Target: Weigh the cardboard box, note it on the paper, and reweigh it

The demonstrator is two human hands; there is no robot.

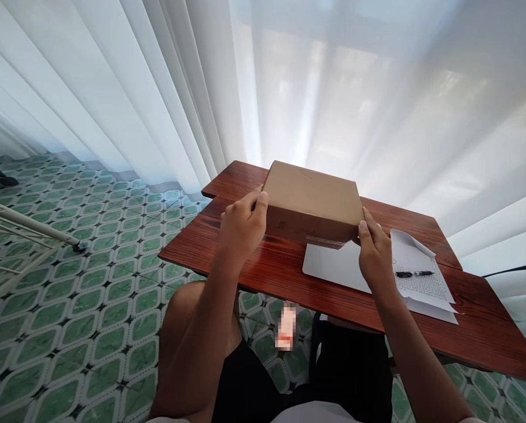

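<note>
A closed brown cardboard box (312, 197) is held a little above a reddish wooden table (254, 264). My left hand (241, 226) grips its left side, thumb on the top edge. My right hand (375, 252) grips its right front corner. A small flap hangs under the box's front edge. Below the box lies a white flat sheet or pad (333, 267).
Printed papers (421, 276) with a black pen (413, 274) on them lie at the table's right. White curtains (289, 82) hang behind the table. Green patterned floor tiles (90, 294) spread to the left, with a white metal frame (20, 226) there. My knees are under the table.
</note>
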